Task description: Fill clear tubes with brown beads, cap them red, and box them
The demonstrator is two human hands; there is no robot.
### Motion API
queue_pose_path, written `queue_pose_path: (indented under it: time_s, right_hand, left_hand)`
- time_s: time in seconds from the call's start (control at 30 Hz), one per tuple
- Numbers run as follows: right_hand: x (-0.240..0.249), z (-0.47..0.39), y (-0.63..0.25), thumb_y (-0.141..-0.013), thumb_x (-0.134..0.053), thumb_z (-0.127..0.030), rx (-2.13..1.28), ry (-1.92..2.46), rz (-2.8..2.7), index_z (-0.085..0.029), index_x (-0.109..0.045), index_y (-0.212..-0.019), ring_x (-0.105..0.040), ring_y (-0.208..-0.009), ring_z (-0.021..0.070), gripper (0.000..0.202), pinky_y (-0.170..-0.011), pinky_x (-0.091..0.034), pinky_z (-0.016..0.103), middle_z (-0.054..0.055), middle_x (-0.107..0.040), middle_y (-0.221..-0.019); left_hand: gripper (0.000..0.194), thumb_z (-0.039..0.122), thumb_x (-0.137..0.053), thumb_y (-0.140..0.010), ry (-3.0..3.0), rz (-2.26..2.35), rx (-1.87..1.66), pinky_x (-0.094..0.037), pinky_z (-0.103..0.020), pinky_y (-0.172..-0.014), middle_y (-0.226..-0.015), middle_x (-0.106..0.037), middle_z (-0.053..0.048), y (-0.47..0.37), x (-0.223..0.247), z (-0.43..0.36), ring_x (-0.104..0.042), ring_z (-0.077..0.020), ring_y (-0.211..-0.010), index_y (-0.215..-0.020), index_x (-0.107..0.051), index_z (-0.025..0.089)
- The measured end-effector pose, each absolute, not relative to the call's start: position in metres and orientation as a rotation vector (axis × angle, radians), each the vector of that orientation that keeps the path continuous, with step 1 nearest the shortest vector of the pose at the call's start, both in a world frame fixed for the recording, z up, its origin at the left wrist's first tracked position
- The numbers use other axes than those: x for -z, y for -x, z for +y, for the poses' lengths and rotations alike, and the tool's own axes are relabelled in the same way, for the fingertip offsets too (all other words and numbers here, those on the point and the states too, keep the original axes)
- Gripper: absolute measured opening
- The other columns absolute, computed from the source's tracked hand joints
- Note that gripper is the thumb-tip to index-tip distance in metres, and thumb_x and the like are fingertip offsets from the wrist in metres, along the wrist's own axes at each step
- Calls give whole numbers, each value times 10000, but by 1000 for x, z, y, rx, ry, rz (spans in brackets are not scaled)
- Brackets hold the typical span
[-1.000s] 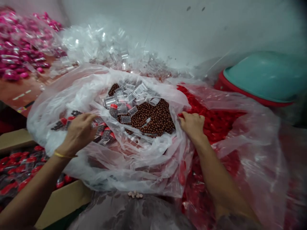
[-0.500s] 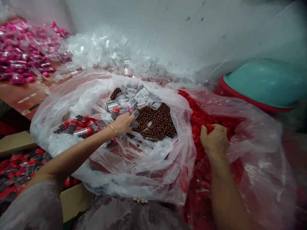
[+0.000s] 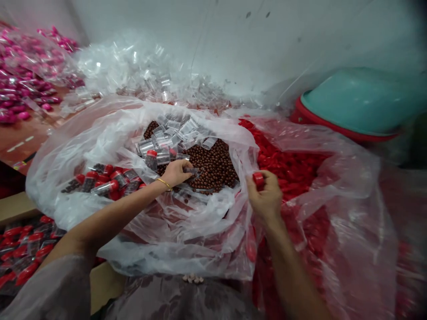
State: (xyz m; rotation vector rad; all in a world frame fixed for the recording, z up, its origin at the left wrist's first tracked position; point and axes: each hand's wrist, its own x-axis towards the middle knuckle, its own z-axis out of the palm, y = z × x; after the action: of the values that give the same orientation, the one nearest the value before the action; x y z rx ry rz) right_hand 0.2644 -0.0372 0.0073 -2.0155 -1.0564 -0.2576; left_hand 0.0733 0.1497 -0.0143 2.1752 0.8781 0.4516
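The left hand [image 3: 176, 172] pinched 1 small clear tube [image 3: 192, 170] low over the brown beads [image 3: 216, 165] inside the clear bag [image 3: 100, 146]. The tube looked light, stiff and smooth, likely slippery; a pinch across its sides near the open mouth seemed safest. The right hand [image 3: 266, 198] closed thumb and fingers on 1 red cap [image 3: 258, 178], small, hard and easy to drop, best held by its rim. Cap and tube sat near each other, apart, with the bag's edge between them. The heap of red caps [image 3: 293, 166] lay just beyond the right hand.
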Motion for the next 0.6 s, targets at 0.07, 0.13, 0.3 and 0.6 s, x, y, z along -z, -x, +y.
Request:
queue_pose_path:
  time_s: [0.07,0.13,0.3,0.6]
  right_hand:
    - [-7,-23,-248,-787,-563,-434,57,1904,-1254,-179,-583,-1012,-593,-735,167,342,-687,-476,288,57,-648,-889]
    - [-6,-7,-233,-778,-592,-399,-125,1796,-1438,-192,-587,-1063,-601,-816,172,352,-738,-467,283,58,-655,-951]
    - [-1,15,-207,-814,-528,-435,-437,1680,-1473,-182,-540,-655,-483,-606,121,299,-583,-380,239,3,-532,-630]
    - [11,16,-202,-716,-584,-427,-667,1689,-1120,-167,-573,-781,-476,-649,116,269,-605,-379,239,-9,-546,-695]
  left_hand:
    - [178,158,-631,-634,-2222,778,-453,-388,-214,-623,-759,-642,-7,-74,0,146,-537,-116,-678,-806,-676,148]
    - [193,151,-642,-609,-2256,632,-460,-380,-210,-612,-738,-634,1,-75,-15,141,-527,-110,-665,-798,-683,158]
    - [401,218,-697,-601,-1845,488,-594,-428,-213,-666,-839,-643,-20,-78,-24,124,-559,-112,-728,-983,-609,140]
    - [247,361,-513,-836,-1424,921,-132,-412,-195,-450,-558,-567,18,-79,-5,117,-500,-80,-418,-717,-501,145]
